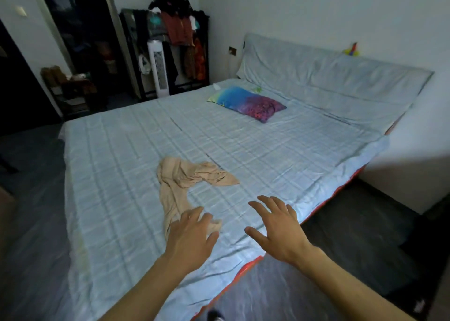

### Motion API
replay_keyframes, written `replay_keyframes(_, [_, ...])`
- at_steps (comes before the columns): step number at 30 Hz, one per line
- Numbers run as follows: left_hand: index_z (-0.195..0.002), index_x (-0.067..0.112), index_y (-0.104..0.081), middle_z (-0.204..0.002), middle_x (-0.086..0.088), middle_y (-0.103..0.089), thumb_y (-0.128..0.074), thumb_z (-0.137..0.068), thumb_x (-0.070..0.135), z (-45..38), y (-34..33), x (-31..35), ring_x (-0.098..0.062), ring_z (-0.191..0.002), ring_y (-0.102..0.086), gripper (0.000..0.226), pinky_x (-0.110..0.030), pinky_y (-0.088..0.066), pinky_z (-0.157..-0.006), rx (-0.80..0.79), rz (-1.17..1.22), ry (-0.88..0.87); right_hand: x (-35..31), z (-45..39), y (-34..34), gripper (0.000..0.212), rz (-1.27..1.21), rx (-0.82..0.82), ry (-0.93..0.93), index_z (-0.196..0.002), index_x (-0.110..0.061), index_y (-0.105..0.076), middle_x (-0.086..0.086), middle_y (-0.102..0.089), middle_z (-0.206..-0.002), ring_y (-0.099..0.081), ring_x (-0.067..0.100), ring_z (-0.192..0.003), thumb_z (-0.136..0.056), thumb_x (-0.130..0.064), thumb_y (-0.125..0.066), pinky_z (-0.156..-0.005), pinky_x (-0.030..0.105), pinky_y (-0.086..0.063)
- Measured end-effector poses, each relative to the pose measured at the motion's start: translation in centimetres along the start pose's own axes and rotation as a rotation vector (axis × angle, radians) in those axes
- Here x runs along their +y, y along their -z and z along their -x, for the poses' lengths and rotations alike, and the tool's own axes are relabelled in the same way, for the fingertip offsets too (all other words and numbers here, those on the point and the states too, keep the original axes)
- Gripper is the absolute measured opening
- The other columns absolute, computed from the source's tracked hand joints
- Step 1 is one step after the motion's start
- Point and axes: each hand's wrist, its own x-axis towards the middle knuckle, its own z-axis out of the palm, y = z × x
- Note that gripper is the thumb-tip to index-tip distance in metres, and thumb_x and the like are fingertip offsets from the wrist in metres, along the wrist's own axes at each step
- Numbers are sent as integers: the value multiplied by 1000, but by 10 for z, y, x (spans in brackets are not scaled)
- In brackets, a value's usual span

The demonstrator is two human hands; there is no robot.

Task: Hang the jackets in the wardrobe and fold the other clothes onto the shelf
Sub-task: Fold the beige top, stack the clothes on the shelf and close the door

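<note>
Lying crumpled on the bed (pixel 121 150) near its front edge is a beige garment (pixel 181 174), one limp leg stretching toward the person and the other bending off to the right. The left hand (pixel 192 233) rests on the near end of that long leg, fingers spread and slightly bent over the fabric; whether any fingertip actually pinches the cloth cannot be told, since the hand covers the spot. A small fold of the garment shows just past the thumb. The right hand (pixel 277 225) hovers beside it over the bare sheet, fingers splayed and straight, holding nothing, apart from the garment and close to the bed's front edge with its red trim.

Toward the head of the bed a colourful pillow (pixel 248 102) lies on the sheet. Beyond the far-left corner of the bed stands a white tower fan (pixel 158 70) in front of a dark clothes rack (pixel 180 31) hung and heaped with garments too dim to tell apart. Left of it an open dark wardrobe (pixel 80 28) shows only murky shapes inside
</note>
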Motion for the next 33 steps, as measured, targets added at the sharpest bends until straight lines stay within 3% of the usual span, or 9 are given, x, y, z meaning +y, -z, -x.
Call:
replay_keyframes(10, [-147, 30, -35, -160, 0, -25, -36, -99, 55, -157, -32, -37, -23, -142, -28, 53, -41, -34, -108, -17, 105, 90, 40, -158, -2, 75, 130, -128, 29, -151, -38, -24, -7, -19, -162, -17, 23, -149, -86, -74, -21, -119, 54, -16])
replay_keyframes(13, [-146, 31, -36, -160, 1, -24, -38, -99, 54, -169, -36, -57, -23, -142, -29, 52, -41, -34, -108, -46, 122, 146, 41, -200, -7, 81, 127, -146, 68, -150, -36, -27, -6, -21, -162, -20, 23, -148, -82, -76, -15, -118, 52, -21])
replay_keyframes(18, [-140, 28, -41, -153, 0, -33, -29, -93, 53, -177, -42, -103, -25, -133, -38, 55, -39, -39, -101, -89, 124, 310, 43, -263, -34, 65, 112, -228, 165, -150, -33, -29, -3, -22, -162, -21, 24, -147, -94, -64, -40, -117, 51, -23])
replay_keyframes(21, [-139, 25, -43, -152, -3, -35, -39, -98, 50, -188, -54, -122, -28, -131, -39, 48, -42, -41, -98, -115, 136, 422, 45, -294, -54, 67, 68, -254, 224, -148, -32, -32, -3, -27, -159, -26, 23, -145, -91, -67, -33, -115, 51, -27])
replay_keyframes(27, [-151, 25, -30, -154, -2, -33, -43, -97, 51, -219, -76, -113, -27, -133, -40, 61, -42, -40, -98, -151, 144, 603, 74, -364, -92, 64, 57, -378, 372, -151, -33, -26, -2, -18, -163, -21, 24, -147, -95, -60, -40, -117, 45, -24])
replay_keyframes(33, [-138, 20, -52, -141, -6, -52, -45, -85, 53, -265, -96, -85, -33, -120, -54, 63, -46, -49, -86, -154, 188, 779, 112, -448, -115, 62, 77, -488, 524, -152, -30, -25, -2, -21, -161, -26, 22, -144, -97, -53, -43, -115, 43, -27])
